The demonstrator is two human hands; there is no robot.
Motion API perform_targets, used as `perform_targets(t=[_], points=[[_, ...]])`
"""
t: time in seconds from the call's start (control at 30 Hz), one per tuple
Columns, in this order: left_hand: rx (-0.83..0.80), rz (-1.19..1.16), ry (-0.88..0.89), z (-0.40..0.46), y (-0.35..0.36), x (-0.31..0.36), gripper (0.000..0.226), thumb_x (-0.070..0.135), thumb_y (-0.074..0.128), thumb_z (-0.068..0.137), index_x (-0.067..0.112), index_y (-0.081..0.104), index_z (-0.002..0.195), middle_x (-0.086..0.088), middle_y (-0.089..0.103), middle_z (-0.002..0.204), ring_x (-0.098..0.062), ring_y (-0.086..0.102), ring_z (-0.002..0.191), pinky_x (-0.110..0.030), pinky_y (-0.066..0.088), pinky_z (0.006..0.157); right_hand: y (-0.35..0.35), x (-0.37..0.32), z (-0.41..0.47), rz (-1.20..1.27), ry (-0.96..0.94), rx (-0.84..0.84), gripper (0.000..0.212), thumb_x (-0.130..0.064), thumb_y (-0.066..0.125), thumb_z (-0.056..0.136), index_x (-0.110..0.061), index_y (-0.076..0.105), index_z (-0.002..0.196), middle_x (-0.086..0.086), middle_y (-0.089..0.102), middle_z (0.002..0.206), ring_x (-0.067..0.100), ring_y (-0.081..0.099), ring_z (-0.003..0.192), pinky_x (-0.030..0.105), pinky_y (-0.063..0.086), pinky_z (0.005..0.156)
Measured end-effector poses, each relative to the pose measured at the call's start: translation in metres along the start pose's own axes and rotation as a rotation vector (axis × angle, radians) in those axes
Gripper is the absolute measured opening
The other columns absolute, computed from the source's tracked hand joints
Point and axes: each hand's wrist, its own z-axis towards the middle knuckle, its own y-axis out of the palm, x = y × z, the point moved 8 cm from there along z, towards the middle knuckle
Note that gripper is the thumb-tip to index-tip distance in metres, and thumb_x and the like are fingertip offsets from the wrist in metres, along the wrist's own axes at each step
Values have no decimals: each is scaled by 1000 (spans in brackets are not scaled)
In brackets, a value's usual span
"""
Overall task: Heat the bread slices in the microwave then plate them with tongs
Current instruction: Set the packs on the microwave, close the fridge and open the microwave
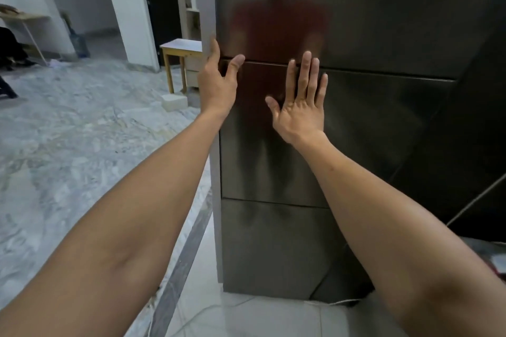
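both bare arms reach forward to a tall dark steel refrigerator (356,22) that fills the right half of the view. the left hand (217,82) is at the fridge's left edge, at the seam between the upper door and the middle door (260,145): its fingers wrap round the side edge, mostly hidden behind it, while the thumb lies across the front just above the seam, so it grips the door edge. the right hand (301,101) lies flat against the front of the middle door, fingers straight and spread, their tips reaching the seam, thumb held out to the left; it holds nothing. a third, lower door (273,246) sits beneath, down to the floor. a dim reddish reflection of the person shows in the upper door. the bread slices, microwave and tongs do not show in this view, so i cannot tell where they are. to the left, a marble-patterned floor (82,131) runs back to a small wooden table (178,48) standing beside the fridge, with a pale block (174,101) on the floor just in front of it. farther back stands a white wall (128,8), and a blue water bottle (79,42) stands by the far wall. a thin white cord (191,317) trails over the pale tiles near the fridge's foot.
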Motion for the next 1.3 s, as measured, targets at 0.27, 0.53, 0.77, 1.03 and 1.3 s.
perform_targets(t=[0.27,0.53,0.77,1.03,1.3], points=[[-115,-217,37,63,45,-34,70,43,63,92,18,35,151,15,51,136,-2,47,126,-22,41,108,41,0,41,-82,65,82,86,-59,27,101,-6,-11,156,21,-11,164,38,-12,151,55,-9,120],[-255,-498,17,126,119,-64,52,34,69,90,17,55,137,3,66,125,-11,60,119,-40,49,104,87,14,88,-139,119,204,89,-57,41,98,-9,-3,158,17,-6,165,35,-5,152,53,-11,120],[-351,-661,-118,162,189,-73,40,25,70,90,30,63,129,8,69,121,-7,62,114,-28,50,99,126,39,124,-242,168,155,98,-57,48,92,-11,-7,159,18,-24,161,35,-15,150,55,-18,117],[-441,-826,-242,201,280,-83,48,8,67,88,24,61,133,13,73,109,-8,67,104,-21,52,90,168,75,160,-359,269,70,98,-54,45,95,-10,-18,156,19,-37,156,38,-37,142,58,-27,111],[-730,-884,-182,233,399,-79,50,22,63,91,29,53,140,5,66,128,-13,64,114,-34,51,100,198,129,195,-512,459,-31,97,-53,42,97,-10,-24,153,20,-40,154,39,-41,139,60,-30,108]])
